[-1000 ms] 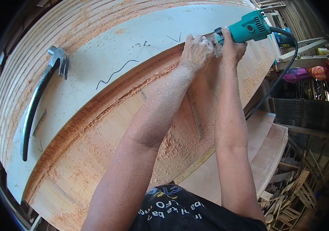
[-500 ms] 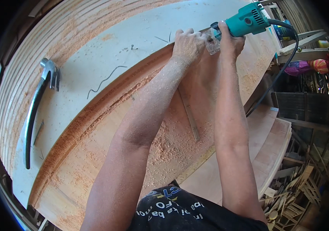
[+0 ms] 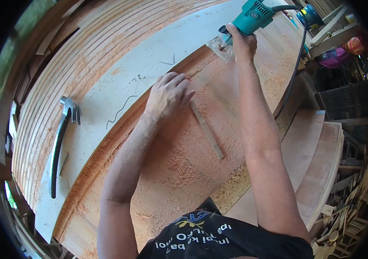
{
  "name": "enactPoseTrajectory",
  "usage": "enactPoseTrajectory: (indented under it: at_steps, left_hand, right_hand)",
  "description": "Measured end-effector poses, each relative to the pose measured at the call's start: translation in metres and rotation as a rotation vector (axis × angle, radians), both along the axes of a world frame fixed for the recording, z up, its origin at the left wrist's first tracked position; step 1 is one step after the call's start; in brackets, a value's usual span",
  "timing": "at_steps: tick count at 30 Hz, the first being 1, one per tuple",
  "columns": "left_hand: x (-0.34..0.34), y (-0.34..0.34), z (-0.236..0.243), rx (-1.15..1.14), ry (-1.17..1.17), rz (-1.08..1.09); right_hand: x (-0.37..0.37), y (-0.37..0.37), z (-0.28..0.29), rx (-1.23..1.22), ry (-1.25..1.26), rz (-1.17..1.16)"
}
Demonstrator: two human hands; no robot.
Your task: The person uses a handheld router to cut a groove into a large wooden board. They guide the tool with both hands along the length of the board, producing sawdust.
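Note:
Up at the top right, my right hand [image 3: 245, 42] is wrapped round a teal corded trim router [image 3: 253, 18]. Its clear base [image 3: 219, 48] sits by the far end of the curved groove. My left hand [image 3: 166, 96] is off the tool, loosely bent with the thumb apart, over the edge of the white curved board [image 3: 100, 82]. I see nothing in it; its fingertips are partly hidden. Along that edge runs the sawdust-lined groove [image 3: 90, 179] in the reddish wooden panel [image 3: 166, 190]. A thin wooden strip [image 3: 207, 131] lies on the panel to the right of my left hand.
A claw hammer [image 3: 59, 146] and a nail [image 3: 64, 164] lie on the white board at left. Stacked curved layers [image 3: 54, 99] rise behind. The router's black cord [image 3: 294, 80] hangs down the right side. Scrap wood [image 3: 343, 228] is piled at lower right.
My left hand has let go of the router's base area and moved left and nearer along the groove. The router and right hand have shifted left in view, which has also shifted.

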State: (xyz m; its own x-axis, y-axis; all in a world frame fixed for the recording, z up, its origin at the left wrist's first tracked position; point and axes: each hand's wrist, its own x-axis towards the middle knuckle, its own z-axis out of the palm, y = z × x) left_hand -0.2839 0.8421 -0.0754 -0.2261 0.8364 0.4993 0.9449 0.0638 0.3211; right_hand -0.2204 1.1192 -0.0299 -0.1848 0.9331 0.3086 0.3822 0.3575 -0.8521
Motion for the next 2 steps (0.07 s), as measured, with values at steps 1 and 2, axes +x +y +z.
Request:
enactPoseTrajectory:
  at_steps: [1,2]
  left_hand:
    - [0.002,-0.002,0.000,-0.030,-0.043,0.038]
    - [0.001,-0.004,0.002,-0.081,-0.072,0.038]
  right_hand:
    - [0.003,0.012,-0.002,-0.109,0.085,0.117]
    - [0.002,0.022,-0.001,-0.212,0.176,0.239]
